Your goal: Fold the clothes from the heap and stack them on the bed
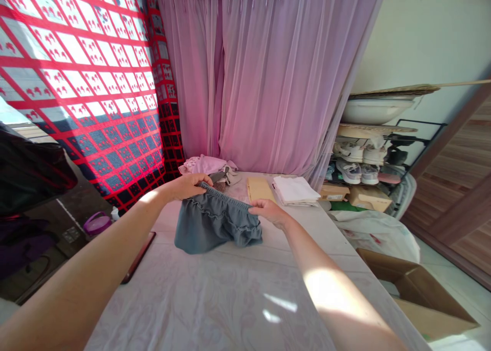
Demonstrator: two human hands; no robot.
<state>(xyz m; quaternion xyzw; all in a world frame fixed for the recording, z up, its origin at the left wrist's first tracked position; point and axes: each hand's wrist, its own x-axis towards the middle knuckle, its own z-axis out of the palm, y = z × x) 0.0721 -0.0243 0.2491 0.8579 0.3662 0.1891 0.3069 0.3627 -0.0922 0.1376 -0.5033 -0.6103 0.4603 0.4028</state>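
A grey-blue garment (215,223) with a gathered elastic waistband and a ruffle hangs between my two hands over the table; whether it is a skirt or shorts I cannot tell. My left hand (191,185) is closed on one end of the waistband. At the other end, my right hand (268,211) pinches the band between thumb and fingers. The waistband slopes down from left to right. Behind the garment lies a heap of pink and grey clothes (209,166). Just past my right hand are a folded yellow cloth (259,189) and a stack of white cloths (295,190).
A pale patterned cloth covers the table (199,305). A dark phone-like slab (138,258) lies at its left edge. Pink curtains (268,85) hang behind. On the right stand a shoe rack (360,159) and an open cardboard box (429,294) on the floor.
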